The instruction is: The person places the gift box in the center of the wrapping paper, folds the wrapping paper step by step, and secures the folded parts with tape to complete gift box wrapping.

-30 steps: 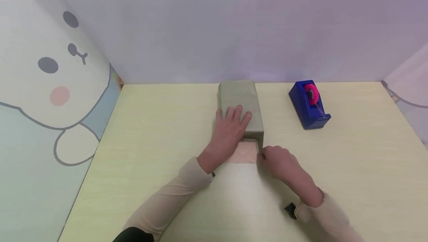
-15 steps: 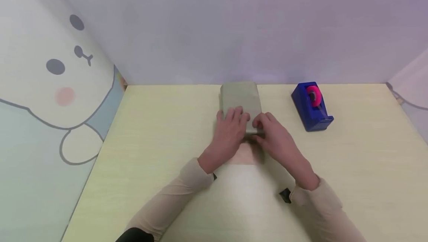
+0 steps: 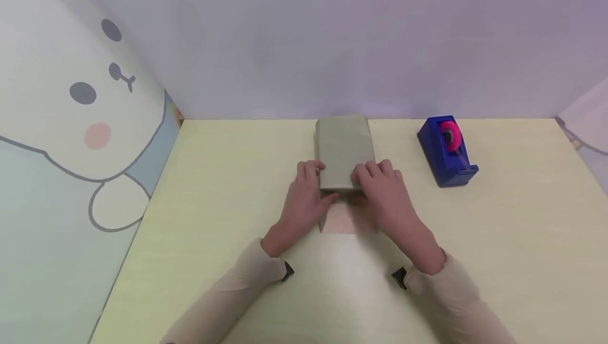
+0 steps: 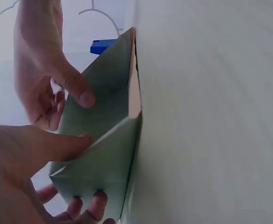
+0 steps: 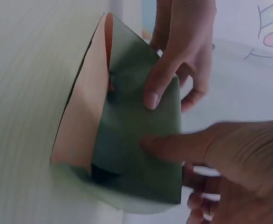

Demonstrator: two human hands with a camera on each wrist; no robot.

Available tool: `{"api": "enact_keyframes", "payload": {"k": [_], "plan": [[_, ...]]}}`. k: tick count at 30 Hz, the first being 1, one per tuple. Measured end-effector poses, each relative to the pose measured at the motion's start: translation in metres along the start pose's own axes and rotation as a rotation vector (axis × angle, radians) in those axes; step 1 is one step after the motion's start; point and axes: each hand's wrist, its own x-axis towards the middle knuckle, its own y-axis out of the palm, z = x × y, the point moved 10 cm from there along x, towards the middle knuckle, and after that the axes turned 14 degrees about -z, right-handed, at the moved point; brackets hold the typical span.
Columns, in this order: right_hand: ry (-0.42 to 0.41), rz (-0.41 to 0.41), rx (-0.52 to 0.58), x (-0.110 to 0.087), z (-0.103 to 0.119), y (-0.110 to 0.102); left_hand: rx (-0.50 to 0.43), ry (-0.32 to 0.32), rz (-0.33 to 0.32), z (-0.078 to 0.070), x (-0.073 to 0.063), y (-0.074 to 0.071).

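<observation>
The left hand [image 3: 302, 200] and right hand [image 3: 391, 204] gripped a paper-wrapped box [image 3: 345, 146] between fingers and thumbs; right of the grip, a dispenser [image 3: 434, 151] held pink tape [image 3: 454, 135].

On the table [image 3: 228, 164], a tape dispenser [image 3: 436, 160] stands right of the box [image 3: 345, 149].

The surface [image 3: 237, 164] is flat and pale yellow, with faint streaks. A grey-green wrapped box [image 3: 345, 146] lies on it, close to the back edge. A pink paper flap [image 3: 345, 221] sticks out at its near end. To the right, apart from the box, stands a blue tape holder [image 3: 434, 149] with a bright pink roll [image 3: 455, 135].
</observation>
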Motion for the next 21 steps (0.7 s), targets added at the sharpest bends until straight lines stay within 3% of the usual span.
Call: {"api": "enact_keyframes", "payload": {"k": [5, 10, 15, 21], "plan": [[-0.114, -0.031, -0.106, 0.008, 0.017, 0.017, 0.032, -0.068, 0.017, 0.006, -0.007, 0.005], [-0.188, -0.126, -0.234, 0.011, 0.023, 0.022, 0.181, -0.140, 0.146, 0.014, -0.027, 0.008], [-0.199, -0.120, -0.244, 0.008, 0.025, 0.022, 0.377, -0.069, 0.276, 0.010, -0.047, 0.010], [-0.190, -0.094, -0.210, 0.009, 0.025, 0.023, 0.513, 0.061, 0.307, 0.000, -0.058, 0.007]]}}
